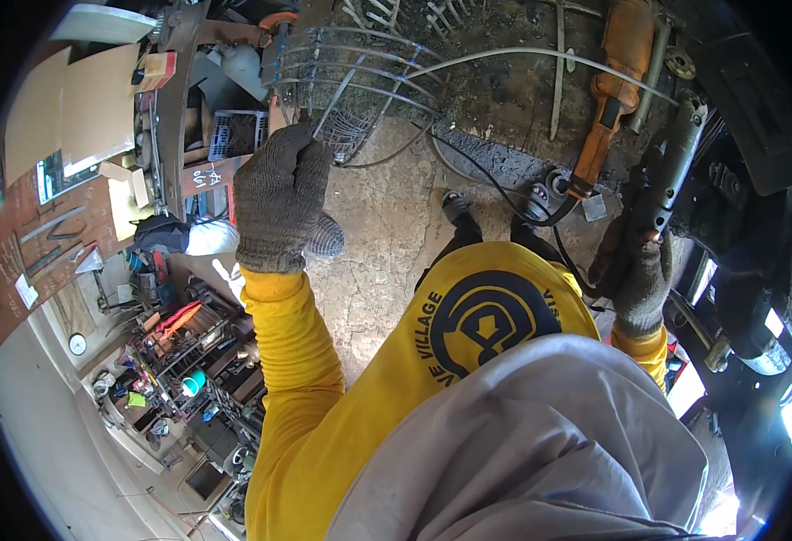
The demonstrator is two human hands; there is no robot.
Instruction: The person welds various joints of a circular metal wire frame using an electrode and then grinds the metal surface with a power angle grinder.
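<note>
Grey cloth (540, 442) lies nearest the lens, draped over my chest, with my yellow sleeves either side. My left hand (279, 198), in a grey knit glove, is fisted tight around the rim of a wire fan guard (360, 86) lying on the concrete floor (387, 243). My right hand (640, 284), gloved likewise, is wrapped closed on a dark cylindrical tool (671, 171). An orange angle grinder (612, 90) rests just beside that tool, its black cable (495, 185) trailing toward my shoes.
</note>
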